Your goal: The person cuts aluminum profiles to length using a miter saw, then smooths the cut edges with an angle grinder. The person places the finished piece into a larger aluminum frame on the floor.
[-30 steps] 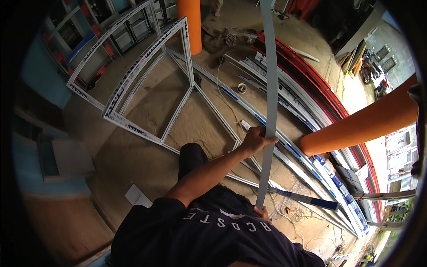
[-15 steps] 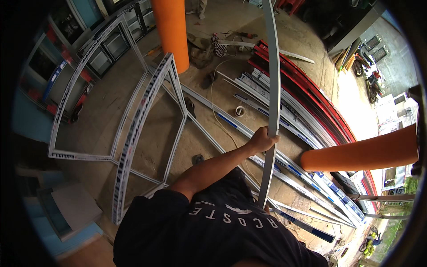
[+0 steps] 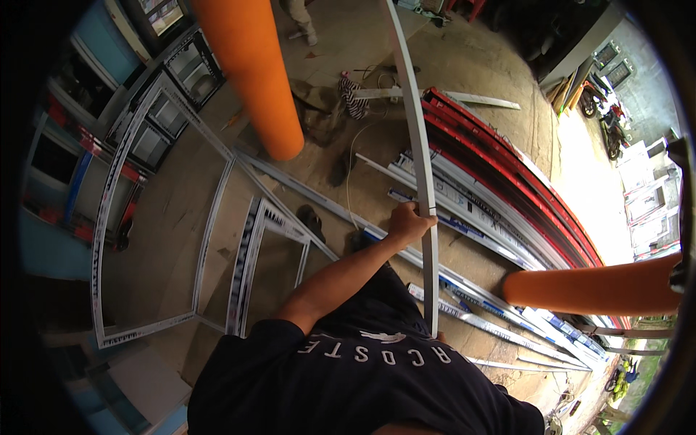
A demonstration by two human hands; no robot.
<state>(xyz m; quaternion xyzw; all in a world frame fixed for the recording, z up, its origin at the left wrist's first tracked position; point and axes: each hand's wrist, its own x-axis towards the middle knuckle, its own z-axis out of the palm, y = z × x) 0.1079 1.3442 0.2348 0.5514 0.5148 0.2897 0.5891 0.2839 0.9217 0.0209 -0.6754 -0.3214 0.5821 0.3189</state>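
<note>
My left hand (image 3: 410, 223) is closed round a long grey metal bar (image 3: 419, 138), its arm stretched out from the dark sleeve. The bar runs from the top of the view down to my shirt front. Beside the bar's lower end a small patch of skin shows, likely my right hand (image 3: 441, 337); its fingers are hidden behind the shirt. To the left of my arm, a tall wrapped frame (image 3: 246, 264) stands close by, with a larger wrapped frame (image 3: 200, 246) beyond it.
Two orange pillars rise here, one at the far left (image 3: 254, 80) and one on the right (image 3: 580, 292). Long red profiles (image 3: 500, 148) and white-and-blue profiles (image 3: 478, 210) lie stacked on the floor. A striped cloth (image 3: 353, 98) and a cable (image 3: 350, 170) lie farther off.
My view has shifted, and the nearer frame now shows lower and partly behind my arm. The bar's top has swung leftward in view; my left hand keeps hold of it.
</note>
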